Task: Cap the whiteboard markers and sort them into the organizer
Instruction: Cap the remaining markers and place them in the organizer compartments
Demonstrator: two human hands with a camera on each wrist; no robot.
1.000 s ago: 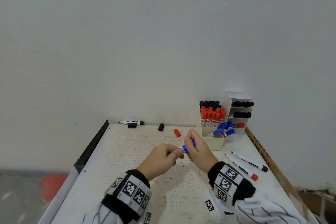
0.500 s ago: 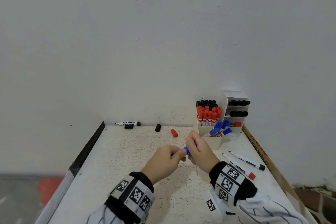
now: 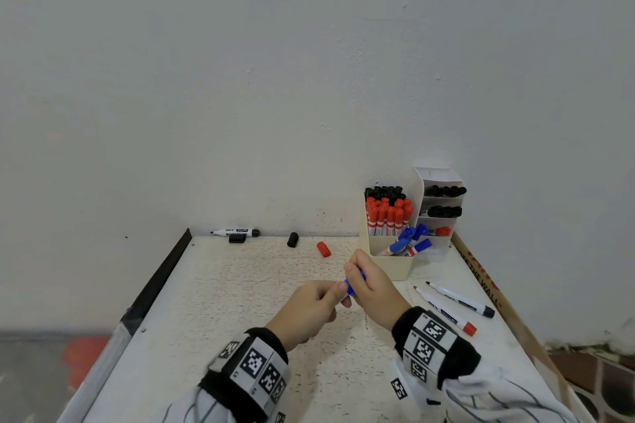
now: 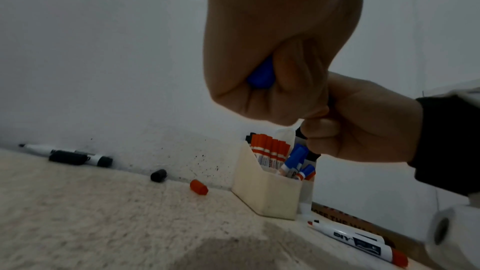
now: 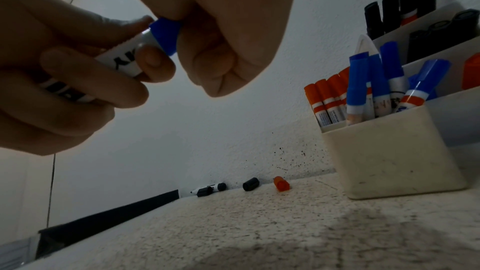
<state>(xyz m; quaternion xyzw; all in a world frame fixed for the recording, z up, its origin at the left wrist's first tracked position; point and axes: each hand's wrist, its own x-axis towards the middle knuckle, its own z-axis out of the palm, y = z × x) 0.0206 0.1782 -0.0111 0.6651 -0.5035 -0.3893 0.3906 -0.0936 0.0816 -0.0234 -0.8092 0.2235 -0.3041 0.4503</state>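
Over the middle of the table, my left hand grips the white barrel of a blue marker. My right hand pinches the blue cap, which sits on the marker's end. The two hands touch. In the left wrist view my left hand is a fist with the marker's blue tail showing. The cream organizer stands at the back right, holding several black, red and blue capped markers.
An uncapped black marker and a black cap lie by the back wall. Nearby lie another black cap and a red cap. An uncapped red marker and an uncapped black marker lie right of my hands.
Both hands have stayed joined on the blue marker and cap, drawing slightly closer together. Nothing was let go, and the loose items have not moved.
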